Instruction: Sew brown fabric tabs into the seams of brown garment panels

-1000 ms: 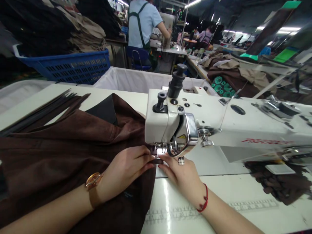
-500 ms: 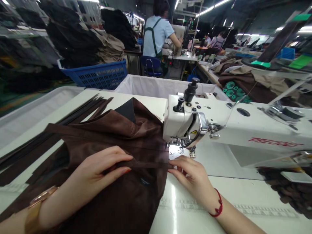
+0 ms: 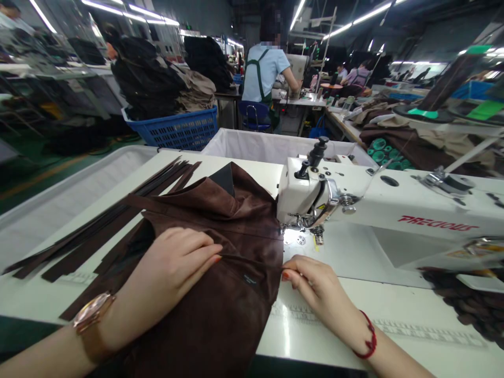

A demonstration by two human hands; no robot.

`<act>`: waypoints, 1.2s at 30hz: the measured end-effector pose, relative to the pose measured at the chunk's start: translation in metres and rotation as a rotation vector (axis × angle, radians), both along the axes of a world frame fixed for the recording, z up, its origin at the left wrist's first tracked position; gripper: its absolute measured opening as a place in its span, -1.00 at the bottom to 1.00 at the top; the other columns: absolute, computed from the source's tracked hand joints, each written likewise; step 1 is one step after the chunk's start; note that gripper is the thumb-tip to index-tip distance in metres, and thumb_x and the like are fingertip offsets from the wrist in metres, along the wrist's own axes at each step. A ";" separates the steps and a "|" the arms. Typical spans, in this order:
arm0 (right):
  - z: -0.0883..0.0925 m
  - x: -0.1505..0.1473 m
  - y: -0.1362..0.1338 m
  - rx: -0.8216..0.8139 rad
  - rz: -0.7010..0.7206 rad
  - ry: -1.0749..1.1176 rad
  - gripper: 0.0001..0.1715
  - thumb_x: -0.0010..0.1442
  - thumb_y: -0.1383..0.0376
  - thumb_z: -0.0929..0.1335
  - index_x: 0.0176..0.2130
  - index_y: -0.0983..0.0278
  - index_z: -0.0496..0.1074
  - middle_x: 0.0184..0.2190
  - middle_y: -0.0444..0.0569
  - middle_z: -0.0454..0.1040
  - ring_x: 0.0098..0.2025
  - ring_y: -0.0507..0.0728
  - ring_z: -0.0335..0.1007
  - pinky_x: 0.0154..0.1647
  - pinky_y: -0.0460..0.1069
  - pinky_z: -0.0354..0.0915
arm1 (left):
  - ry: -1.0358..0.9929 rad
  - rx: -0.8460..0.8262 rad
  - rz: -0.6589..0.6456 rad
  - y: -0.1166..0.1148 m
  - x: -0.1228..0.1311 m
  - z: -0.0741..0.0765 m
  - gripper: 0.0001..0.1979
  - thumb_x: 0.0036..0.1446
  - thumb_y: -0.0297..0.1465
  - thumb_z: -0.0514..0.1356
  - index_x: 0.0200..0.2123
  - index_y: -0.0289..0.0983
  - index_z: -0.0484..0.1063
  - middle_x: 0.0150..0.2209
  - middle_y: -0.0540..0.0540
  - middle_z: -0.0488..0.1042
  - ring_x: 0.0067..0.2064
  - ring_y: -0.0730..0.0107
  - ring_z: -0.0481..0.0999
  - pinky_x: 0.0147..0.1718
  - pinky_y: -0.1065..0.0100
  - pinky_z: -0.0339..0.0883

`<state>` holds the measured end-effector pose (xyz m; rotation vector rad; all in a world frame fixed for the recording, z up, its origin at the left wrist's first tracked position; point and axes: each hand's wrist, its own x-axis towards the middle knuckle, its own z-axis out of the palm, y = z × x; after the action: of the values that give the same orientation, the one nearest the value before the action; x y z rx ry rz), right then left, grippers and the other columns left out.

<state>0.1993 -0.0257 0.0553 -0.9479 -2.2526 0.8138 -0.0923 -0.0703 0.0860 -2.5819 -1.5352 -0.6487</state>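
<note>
Dark brown fabric (image 3: 236,310) with a small printed label lies across the sewing table, its far right edge close to the needle area of a white sewing machine (image 3: 299,194). My left hand (image 3: 181,262), a watch on its wrist, rests on the cloth with its fingers together, pinching a crease. At the cloth's right edge, my right hand (image 3: 315,281) holds the other end of this crease between thumb and fingers. A red bracelet circles that wrist. The crease runs nearly straight between both hands, just in front of the machine's metal plate (image 3: 294,237).
Dark strips (image 3: 129,205) lie on the table's left. A ruler scale (image 3: 425,331) runs along its front. Behind stand a white-lined bin (image 3: 252,139) and a blue basket (image 3: 177,128) heaped with cloth. A person in light blue (image 3: 262,73) works at another machine.
The view has swung slightly left, so things appear farther right. The fold between my hands looks narrower and flatter. My left fingers have closed together, and both hands still hold the fabric.
</note>
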 end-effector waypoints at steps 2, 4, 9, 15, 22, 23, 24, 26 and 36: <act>0.002 -0.006 0.003 -0.166 0.002 0.005 -0.66 0.36 0.22 0.21 -0.40 0.26 0.39 -0.50 -0.11 0.45 -0.45 0.02 0.38 -0.43 -0.11 0.28 | 0.128 0.080 0.000 0.007 0.016 0.003 -0.75 0.30 -0.37 0.09 0.01 -0.22 0.41 -0.09 -0.10 0.51 -0.03 0.14 0.44 0.09 -0.01 0.15; 0.001 -0.011 0.007 -0.336 0.017 0.058 -0.62 0.36 0.19 0.21 -0.43 0.27 0.36 -0.56 -0.15 0.39 -0.52 -0.01 0.31 -0.49 -0.13 0.24 | 0.151 0.085 -0.059 0.016 0.037 0.002 -0.71 0.29 -0.39 0.10 0.06 -0.27 0.37 -0.07 -0.12 0.50 0.00 0.14 0.43 0.15 -0.06 0.07; -0.010 -0.010 0.023 -0.557 -0.033 0.143 -0.59 0.35 0.11 0.19 -0.40 0.29 0.34 -0.55 -0.14 0.41 -0.59 -0.02 0.27 -0.63 -0.15 0.17 | -0.069 -0.136 -0.204 0.044 0.073 -0.018 -0.78 0.32 -0.39 0.06 -0.07 -0.28 0.45 -0.25 -0.10 0.47 -0.22 0.32 0.47 -0.18 0.29 0.38; -0.026 0.005 0.034 0.145 -0.153 -0.434 -0.83 0.29 0.25 0.31 -0.16 0.26 0.46 -0.23 0.00 0.51 -0.24 0.12 0.44 -0.32 -0.04 0.31 | -0.035 -0.170 -0.196 0.095 0.080 -0.049 -0.78 0.32 -0.38 0.06 -0.16 -0.31 0.49 -0.24 -0.15 0.47 -0.21 0.27 0.49 -0.22 0.29 0.41; -0.040 -0.001 0.024 0.487 -0.098 -0.588 -0.80 0.27 0.25 0.34 -0.15 0.32 0.46 -0.26 0.03 0.48 -0.26 0.17 0.38 -0.53 0.01 0.23 | -0.138 -0.284 -0.236 0.116 0.081 -0.076 -0.81 0.30 -0.39 0.08 -0.16 -0.25 0.49 -0.14 -0.12 0.51 -0.13 0.27 0.52 -0.12 0.29 0.43; -0.040 -0.001 0.023 0.498 -0.101 -0.580 -0.80 0.26 0.26 0.34 -0.15 0.32 0.46 -0.24 0.03 0.49 -0.26 0.17 0.38 -0.55 0.01 0.22 | -0.161 -0.294 -0.246 0.115 0.080 -0.077 -0.81 0.29 -0.38 0.08 -0.15 -0.24 0.49 -0.12 -0.11 0.51 -0.12 0.28 0.52 -0.11 0.30 0.42; -0.040 -0.001 0.023 0.510 -0.100 -0.574 -0.80 0.26 0.26 0.34 -0.16 0.32 0.47 -0.20 0.04 0.49 -0.25 0.17 0.38 -0.57 0.02 0.21 | -0.168 -0.291 -0.246 0.115 0.079 -0.078 -0.81 0.29 -0.38 0.08 -0.15 -0.22 0.49 -0.11 -0.10 0.51 -0.12 0.28 0.52 -0.12 0.30 0.43; -0.039 -0.001 0.023 0.537 -0.100 -0.564 -0.79 0.27 0.28 0.33 -0.14 0.35 0.47 -0.11 0.05 0.50 -0.23 0.18 0.39 -0.58 0.03 0.22 | -0.144 -0.263 -0.216 0.115 0.079 -0.078 -0.81 0.29 -0.35 0.08 -0.20 -0.20 0.50 -0.14 -0.07 0.52 -0.17 0.28 0.53 -0.21 0.31 0.44; -0.043 -0.003 0.022 0.518 -0.121 -0.602 -0.66 0.27 0.25 0.31 -0.03 0.42 0.42 0.04 0.15 0.45 -0.18 0.24 0.42 -0.52 0.07 0.35 | -0.160 -0.180 -0.163 0.114 0.083 -0.091 -0.71 0.33 -0.25 0.00 -0.17 -0.16 0.50 -0.25 -0.05 0.51 -0.33 0.37 0.48 -0.39 0.41 0.37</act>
<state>0.1960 -0.0037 0.0123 -1.1509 -2.6634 -0.1531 -0.0091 0.0437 -0.0053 -2.8771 -1.5019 -0.7845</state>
